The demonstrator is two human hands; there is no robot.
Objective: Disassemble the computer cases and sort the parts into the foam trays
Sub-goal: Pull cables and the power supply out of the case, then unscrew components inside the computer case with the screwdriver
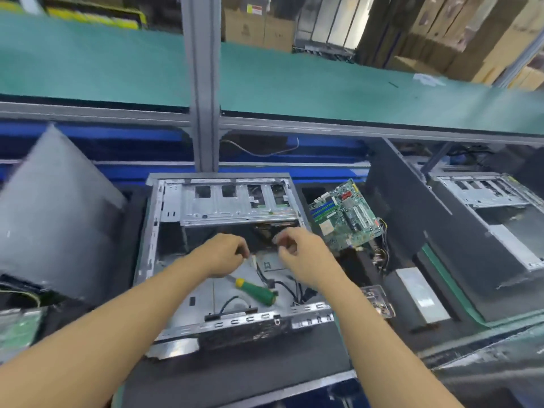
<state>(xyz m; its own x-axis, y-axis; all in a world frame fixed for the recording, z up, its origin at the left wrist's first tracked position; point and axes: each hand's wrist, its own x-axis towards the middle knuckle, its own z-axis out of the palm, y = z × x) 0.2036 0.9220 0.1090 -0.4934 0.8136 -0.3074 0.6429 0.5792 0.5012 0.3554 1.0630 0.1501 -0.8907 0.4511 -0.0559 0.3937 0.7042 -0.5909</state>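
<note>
An open silver computer case (223, 207) lies flat in front of me, and both my hands are inside it. My left hand (223, 254) has its fingers curled and pinches a small pale part at its fingertips, above the case floor. My right hand (300, 254) hovers beside it with fingers curled. Blur hides whether that hand holds anything. A screwdriver with a green handle (256, 291) lies loose on the case floor below my hands, among black cables (282, 285). A green motherboard (344, 216) leans in the black foam tray (362, 266) to the right of the case.
A second open case (485, 198) lies at the far right. A silver box (421, 293) and a small circuit board (378, 300) lie in the foam tray. A grey side panel (53, 216) leans at the left. A green shelf (294, 81) and its post (203, 113) stand behind.
</note>
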